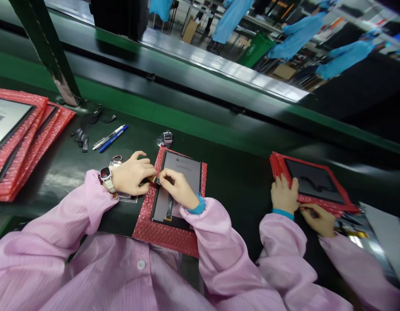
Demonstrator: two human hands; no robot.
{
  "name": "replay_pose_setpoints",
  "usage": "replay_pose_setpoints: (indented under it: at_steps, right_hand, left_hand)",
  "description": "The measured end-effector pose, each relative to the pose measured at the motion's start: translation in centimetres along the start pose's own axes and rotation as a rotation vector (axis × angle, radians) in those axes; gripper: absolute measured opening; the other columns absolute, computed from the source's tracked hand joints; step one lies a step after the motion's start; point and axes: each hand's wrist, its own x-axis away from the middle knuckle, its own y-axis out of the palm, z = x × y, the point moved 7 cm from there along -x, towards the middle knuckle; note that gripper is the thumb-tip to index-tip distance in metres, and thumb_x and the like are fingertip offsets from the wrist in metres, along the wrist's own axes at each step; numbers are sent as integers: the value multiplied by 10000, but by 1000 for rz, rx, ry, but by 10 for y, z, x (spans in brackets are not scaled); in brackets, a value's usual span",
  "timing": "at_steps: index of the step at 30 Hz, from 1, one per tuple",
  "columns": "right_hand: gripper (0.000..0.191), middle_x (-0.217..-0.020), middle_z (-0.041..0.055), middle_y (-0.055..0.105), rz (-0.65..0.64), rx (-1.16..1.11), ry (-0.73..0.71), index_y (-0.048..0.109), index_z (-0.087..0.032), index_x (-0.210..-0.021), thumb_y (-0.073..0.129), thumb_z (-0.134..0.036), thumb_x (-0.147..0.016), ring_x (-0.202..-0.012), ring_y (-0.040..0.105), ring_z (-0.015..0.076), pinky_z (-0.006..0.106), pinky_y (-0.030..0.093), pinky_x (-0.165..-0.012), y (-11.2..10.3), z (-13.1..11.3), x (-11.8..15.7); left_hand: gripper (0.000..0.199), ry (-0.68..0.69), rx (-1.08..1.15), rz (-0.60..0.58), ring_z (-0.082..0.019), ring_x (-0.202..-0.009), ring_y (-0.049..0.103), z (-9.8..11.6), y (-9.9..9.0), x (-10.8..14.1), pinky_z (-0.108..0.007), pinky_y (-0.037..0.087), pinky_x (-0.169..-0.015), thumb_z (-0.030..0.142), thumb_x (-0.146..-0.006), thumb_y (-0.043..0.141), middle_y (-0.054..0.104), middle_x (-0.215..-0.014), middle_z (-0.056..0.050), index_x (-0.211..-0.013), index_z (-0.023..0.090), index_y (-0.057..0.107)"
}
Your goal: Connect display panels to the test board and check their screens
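Flex cable (155,179), seemingly, between both hands (131,175) (178,188)

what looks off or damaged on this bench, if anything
The green post has a pale, scuffed patch near its foot, as if paint wore off. The red bubble-wrap stack at left sits askew, its layers fanned unevenly. I see no spill.

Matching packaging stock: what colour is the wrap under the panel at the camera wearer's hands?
The wrap is red; the head view shows it best.
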Motion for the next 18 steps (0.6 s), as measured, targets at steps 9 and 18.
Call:
replay_pose_setpoints:
  at_steps: [9, 18]
  right_hand:
    - [121, -800, 24, 636, 16, 212, -44, 530, -194, -736, 531, -196, -856, -831, 546, 178, 327, 353, -831, 10, 1, 0]
    - [222, -833, 23, 654, -14, 269, -56, 559, -192, -772, 523, -274, -975, -853, 565, 172, 338, 362, -870, 11, 3, 0]
  left_hand:
    - [203, -52, 98, -118, -186, -814, 576, -2, 13, -1, -461, 285, -1056, 145, -925, 431, 706, -820, -32, -812, 166, 598]
    - [279, -45, 39, -89, -200, -826, 587, -3, 14, 1, -494, 304, -1068, 178, -987, 391, 704, -814, -49, -818, 158, 613]
